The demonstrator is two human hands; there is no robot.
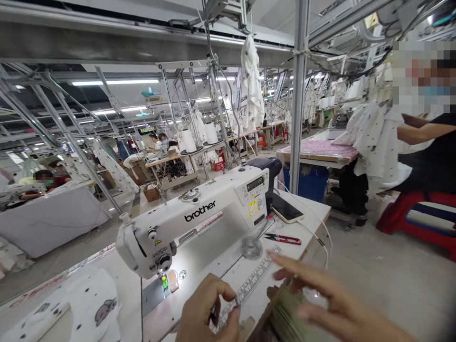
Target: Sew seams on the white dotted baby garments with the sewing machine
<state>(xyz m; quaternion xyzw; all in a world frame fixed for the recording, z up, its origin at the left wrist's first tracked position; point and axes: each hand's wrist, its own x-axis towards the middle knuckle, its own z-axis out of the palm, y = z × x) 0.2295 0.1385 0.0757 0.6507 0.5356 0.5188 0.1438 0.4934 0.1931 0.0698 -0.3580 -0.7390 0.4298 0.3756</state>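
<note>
Okay, long garment factory floor (149,161) under rows of strip lights, steel rails and frames overhead. Patterned white garments hanging from the rails, one (251,85) nearest. Farther back, other workers at sewing tables. Off to the right, a co-worker (423,142) in a dark top, seated on a red stool (416,213), white dotted garment (374,142) across the lap, beside a table stacked with pink cloth (320,149) and a blue bin (306,178).

Up close, white sewing table (306,213) with a Brother lockstitch sewing machine (185,218) on top, small light glowing near the needle area. Printed white fabric (85,304) lying left of the machine. Behind the machine's right end, a smartphone (287,209) with cable attached, and just in front, red-handled thread snips (283,239).

Left hand (208,308) curled at the table's near edge, fingertips pinched together on a small dark item (213,313), too small to identify, right at the lower end of a long sewing ruler (245,289). Right hand (338,304) raised, fingers spread apart, above a bundle of fabric strips (288,318) at the table's edge; contact with the bundle not visible.
</note>
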